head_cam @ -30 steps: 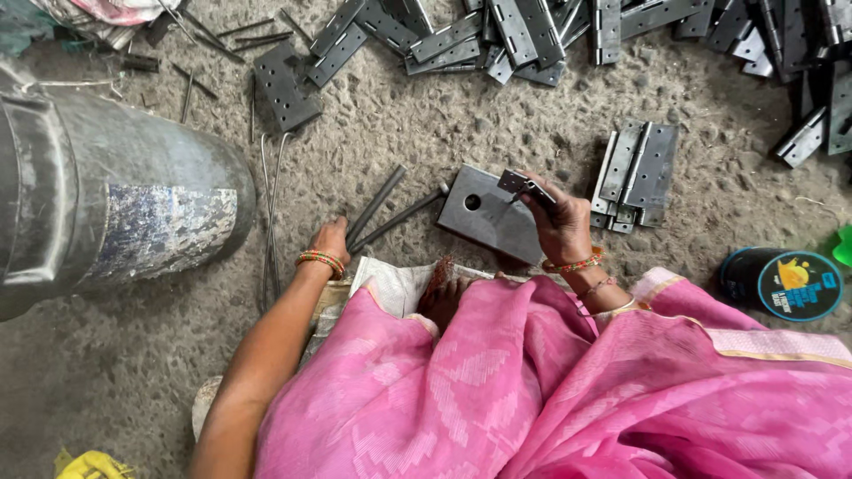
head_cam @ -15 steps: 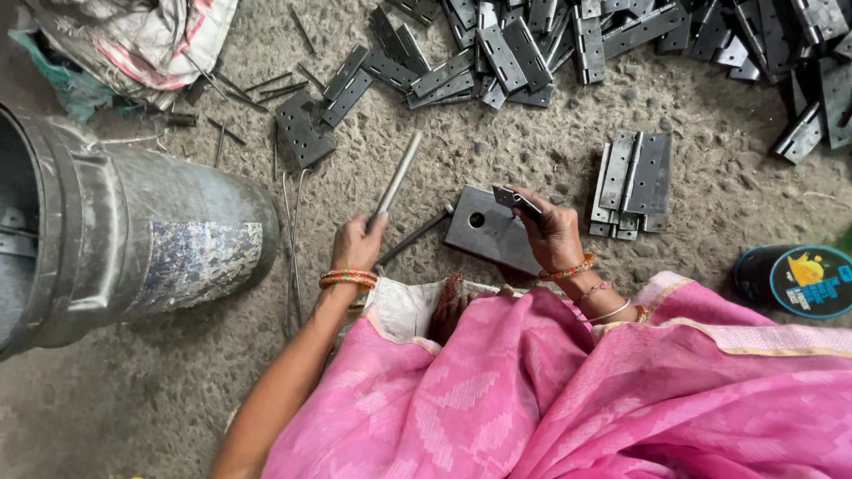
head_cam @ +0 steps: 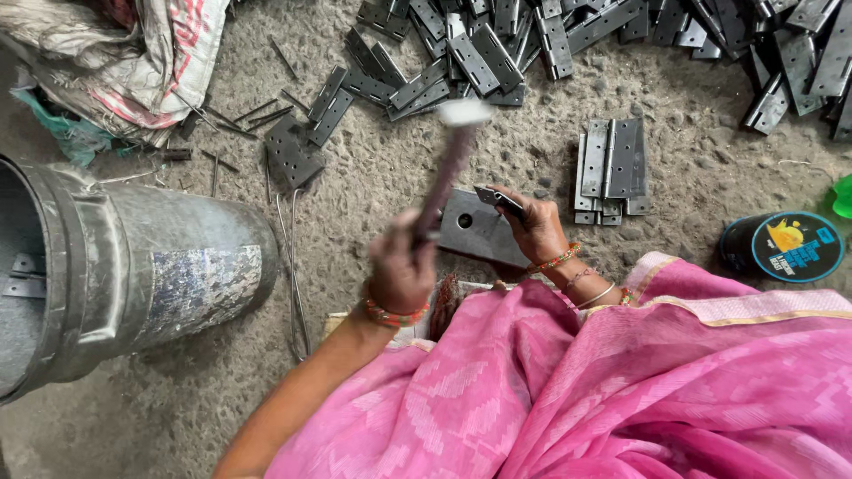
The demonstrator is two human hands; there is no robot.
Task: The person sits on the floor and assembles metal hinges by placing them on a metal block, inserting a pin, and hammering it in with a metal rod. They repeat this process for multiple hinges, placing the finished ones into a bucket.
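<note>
My left hand grips a hammer by its handle; the hammer is raised and blurred, with its head up over the ground. My right hand pinches a small metal hinge and holds it against the top edge of a flat steel block with a hole, which lies on the ground in front of my pink-draped lap. Bangles sit on both wrists.
A neat stack of hinges lies right of the block, and a big loose pile of hinges runs along the top. A metal bucket lies at the left, a woven sack above it. Thin pins are scattered about. A round tin stands at the right.
My left hand has taken the hammer off the ground and swung it up. My right hand stays on the hinge at the block.
</note>
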